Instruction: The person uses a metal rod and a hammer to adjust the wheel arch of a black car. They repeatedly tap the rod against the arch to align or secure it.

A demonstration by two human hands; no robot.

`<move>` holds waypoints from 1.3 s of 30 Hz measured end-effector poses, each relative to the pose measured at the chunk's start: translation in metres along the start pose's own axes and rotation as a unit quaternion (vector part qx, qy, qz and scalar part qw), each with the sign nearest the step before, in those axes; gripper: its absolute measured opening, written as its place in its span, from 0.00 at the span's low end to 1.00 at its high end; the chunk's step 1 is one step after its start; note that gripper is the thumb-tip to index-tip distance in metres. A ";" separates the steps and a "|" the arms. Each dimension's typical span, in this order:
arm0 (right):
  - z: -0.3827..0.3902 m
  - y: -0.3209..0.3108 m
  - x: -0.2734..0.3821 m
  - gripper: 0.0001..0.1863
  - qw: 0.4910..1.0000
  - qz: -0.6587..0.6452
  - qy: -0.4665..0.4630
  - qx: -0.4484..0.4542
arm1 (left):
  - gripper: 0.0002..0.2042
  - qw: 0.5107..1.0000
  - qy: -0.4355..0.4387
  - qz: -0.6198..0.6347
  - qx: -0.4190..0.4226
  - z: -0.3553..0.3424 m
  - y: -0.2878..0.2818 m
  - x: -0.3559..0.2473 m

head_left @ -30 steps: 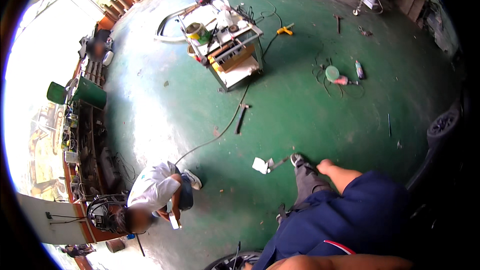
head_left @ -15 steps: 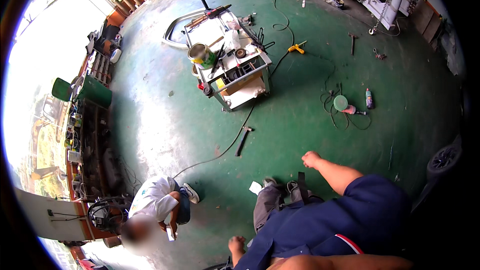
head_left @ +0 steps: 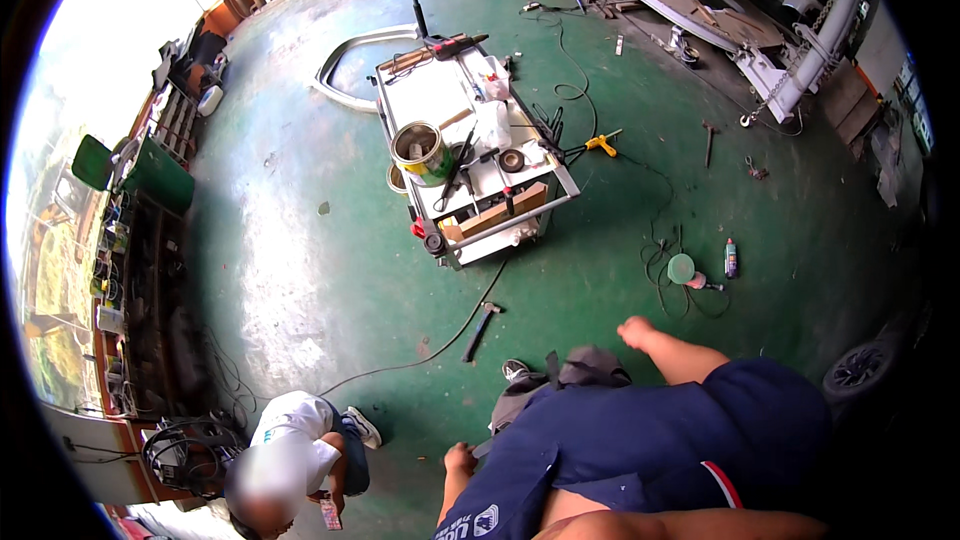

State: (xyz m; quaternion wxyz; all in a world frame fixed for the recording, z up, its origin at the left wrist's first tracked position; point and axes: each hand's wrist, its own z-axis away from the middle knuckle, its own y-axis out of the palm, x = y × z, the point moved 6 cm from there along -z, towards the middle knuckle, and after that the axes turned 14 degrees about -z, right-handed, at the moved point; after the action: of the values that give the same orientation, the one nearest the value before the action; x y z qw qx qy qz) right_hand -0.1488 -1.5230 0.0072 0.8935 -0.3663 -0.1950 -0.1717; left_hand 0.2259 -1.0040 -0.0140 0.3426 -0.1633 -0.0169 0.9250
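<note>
Disc tool (head_left: 685,271), red body w/ green disc, lies on the green floor (head_left: 580,285), right side, just past the R grip & apart from it. Nearest first: L grip (head_left: 460,459) is low in view, fingers curled; a grey sliver shows just beside it, can't tell if held or just trouser cloth. R grip (head_left: 634,331) is out front over the floor, fingers looking part-curled; nothing seen in it, exact closure can't tell.

Risks, my read: shoe (head_left: 515,370) is near the hammer (head_left: 479,334), so a careless step could roll on its handle. Hose (head_left: 400,368), left of that, could catch a foot, also that of the crouching co-worker (head_left: 292,430). Farther, the cord (head_left: 644,265) loops about the disc tool; a snag could drag it into the spray can (head_left: 731,258) on its right. Far side: open tin (head_left: 425,155) on the crowded cart (head_left: 420,100); a bump could tip it.

Writing: dk blue shirt (head_left: 650,420) has pale lettering + badge on its near left part; text not copied. Spray can & tin have coloured labels, print too small to read.
</note>
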 end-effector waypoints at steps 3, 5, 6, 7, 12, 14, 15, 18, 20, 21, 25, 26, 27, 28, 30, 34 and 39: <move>-0.080 -0.029 0.074 0.16 0.998 -0.030 -0.056 -0.007 | 0.13 0.997 0.027 0.053 -0.044 0.001 -0.003 -0.052; -0.107 -0.054 0.180 0.20 0.996 -0.013 -0.092 0.005 | 0.12 0.989 0.064 0.093 -0.097 0.009 -0.018 -0.086; -0.130 -0.068 0.222 0.18 0.987 -0.016 -0.155 -0.031 | 0.12 0.984 0.082 0.107 -0.117 0.027 -0.020 -0.105; -0.154 -0.079 0.268 0.16 0.974 -0.021 -0.214 -0.064 | 0.12 0.979 0.094 0.112 -0.139 0.045 -0.021 -0.120; -0.286 -0.104 0.499 0.18 0.961 -0.017 -0.274 -0.044 | 0.15 0.942 0.025 0.194 -0.271 0.096 -0.016 -0.089; -0.341 -0.106 0.570 0.19 0.923 0.018 -0.363 -0.125 | 0.15 0.926 -0.018 0.216 -0.309 0.109 0.005 -0.048; -0.362 -0.103 0.610 0.18 0.918 0.038 -0.382 -0.101 | 0.13 0.927 -0.057 0.215 -0.303 0.123 0.029 -0.024; -0.431 -0.089 0.672 0.16 0.920 0.148 -0.346 -0.108 | 0.10 0.927 -0.194 0.256 -0.194 0.160 0.114 0.059; -0.468 -0.080 0.693 0.17 0.922 0.210 -0.315 -0.083 | 0.11 0.926 -0.229 0.251 -0.167 0.163 0.185 0.057; -0.472 -0.073 0.697 0.17 0.919 0.239 -0.307 -0.068 | 0.11 0.925 -0.234 0.252 -0.164 0.161 0.215 0.049; -0.483 -0.070 0.718 0.18 0.900 0.314 -0.297 -0.061 | 0.14 0.923 -0.223 0.257 -0.179 0.168 0.257 0.025; -0.490 -0.071 0.718 0.18 0.896 0.322 -0.298 -0.067 | 0.14 0.919 -0.218 0.262 -0.196 0.184 0.246 0.027; -0.496 -0.071 0.718 0.19 0.890 0.323 -0.311 -0.077 | 0.15 0.915 -0.214 0.262 -0.218 0.199 0.232 0.029; -0.492 -0.075 0.723 0.19 0.886 0.315 -0.330 -0.088 | 0.16 0.909 -0.207 0.270 -0.239 0.211 0.227 0.030; -0.473 -0.087 0.734 0.19 0.875 0.296 -0.367 -0.109 | 0.14 0.908 -0.186 0.253 -0.276 0.212 0.206 0.007; -0.465 -0.113 0.720 0.19 0.918 0.187 -0.338 -0.091 | 0.14 0.898 -0.104 0.259 -0.341 0.213 0.181 -0.050; -0.440 -0.109 0.689 0.16 0.908 0.029 -0.401 -0.116 | 0.15 0.895 -0.102 0.268 -0.343 0.225 0.215 -0.043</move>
State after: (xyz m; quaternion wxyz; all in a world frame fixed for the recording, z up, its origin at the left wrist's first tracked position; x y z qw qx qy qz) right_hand 0.4962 -2.0266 0.1096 0.6958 -0.5104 -0.5054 -0.0059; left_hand 0.0513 -1.1776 0.1811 0.0007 -0.1740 -0.3232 0.9302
